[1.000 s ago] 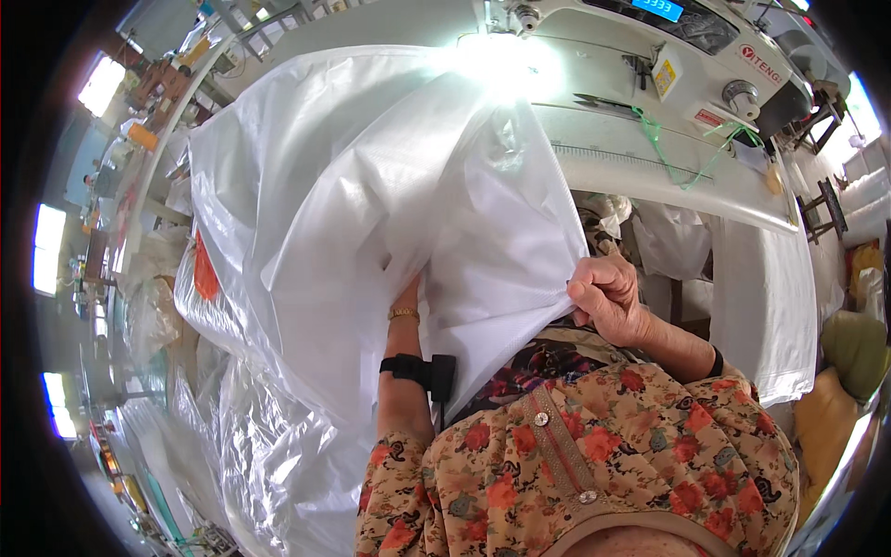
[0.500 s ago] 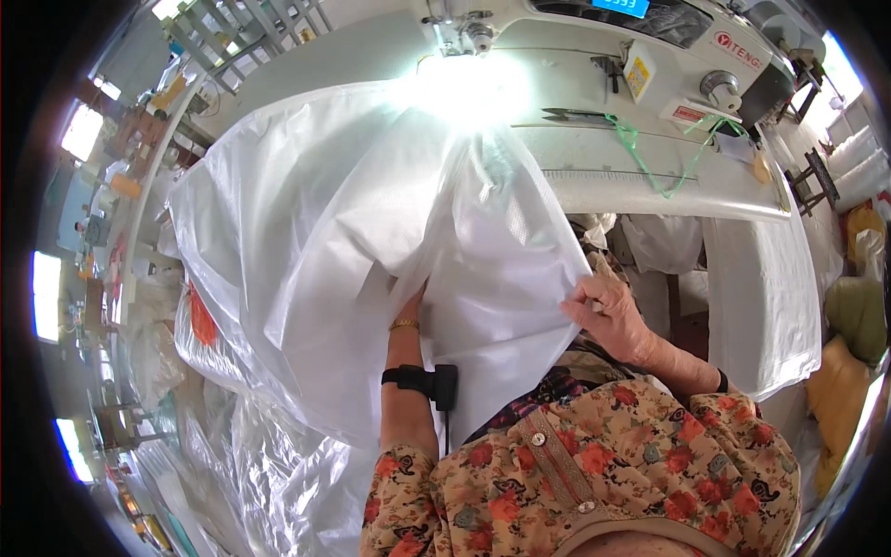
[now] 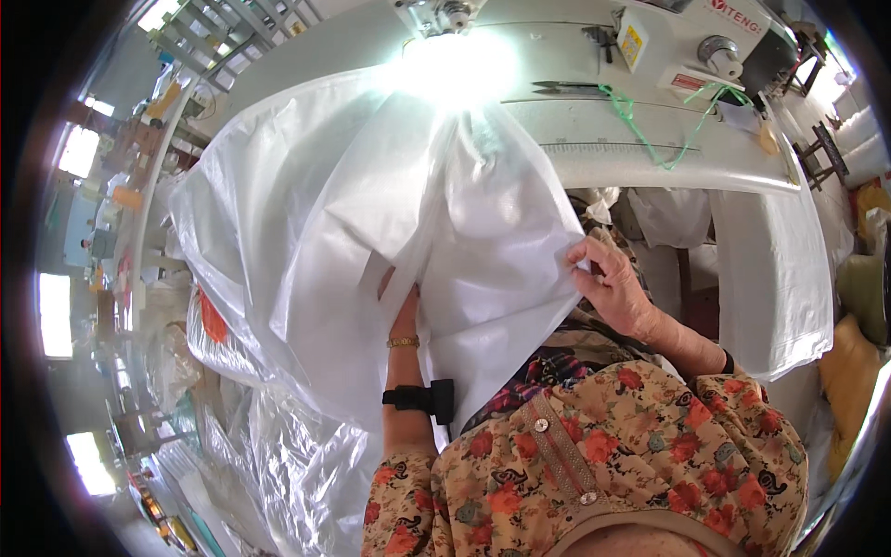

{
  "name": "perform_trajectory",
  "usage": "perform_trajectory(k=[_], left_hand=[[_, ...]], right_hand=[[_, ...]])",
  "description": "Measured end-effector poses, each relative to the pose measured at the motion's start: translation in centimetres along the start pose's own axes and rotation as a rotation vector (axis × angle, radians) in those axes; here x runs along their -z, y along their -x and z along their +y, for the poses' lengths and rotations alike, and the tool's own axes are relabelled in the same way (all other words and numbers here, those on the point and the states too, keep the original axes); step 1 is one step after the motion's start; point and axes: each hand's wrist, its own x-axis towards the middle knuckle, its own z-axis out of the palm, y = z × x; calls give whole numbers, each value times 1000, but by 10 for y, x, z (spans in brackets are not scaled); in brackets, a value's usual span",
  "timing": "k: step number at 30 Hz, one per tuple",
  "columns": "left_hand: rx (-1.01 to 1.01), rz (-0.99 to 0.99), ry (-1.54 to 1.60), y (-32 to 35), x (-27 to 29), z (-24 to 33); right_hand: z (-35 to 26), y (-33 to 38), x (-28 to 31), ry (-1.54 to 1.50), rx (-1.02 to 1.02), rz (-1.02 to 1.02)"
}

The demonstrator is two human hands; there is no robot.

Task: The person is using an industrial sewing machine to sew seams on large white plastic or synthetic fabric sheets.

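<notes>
A large white woven plastic sheet [image 3: 501, 241] hangs in folds from the sewing machine [image 3: 650, 42] toward my lap. Its far end runs under the bright lamp, where glare hides the needle area. My right hand [image 3: 608, 286] pinches the sheet's right edge, thumb and fingers drawn together. My left hand [image 3: 403, 304] reaches into a fold near the middle; cloth covers most of its fingers, so its grip is hidden. On my left forearm is a black strap with a small box [image 3: 429, 399], below a gold-coloured bracelet [image 3: 403, 342].
Dark snips [image 3: 566, 88] and a green strip [image 3: 640, 130] lie on the machine bed [image 3: 650, 153]. A stack of white sheets [image 3: 775, 288] hangs at the right. Crumpled clear plastic [image 3: 297, 473] lies lower left, and a dark stool [image 3: 821, 153] stands far right.
The view has shifted slightly, with the machine now higher in it. Both hands stay at the sheet; a little more of the left hand's fingers shows through the fold.
</notes>
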Motion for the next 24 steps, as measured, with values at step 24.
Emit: perform_trajectory(k=[24], left_hand=[[-95,182,-83,-2,69,-20]], right_hand=[[-7,-10,-20,-293,-54,-123]])
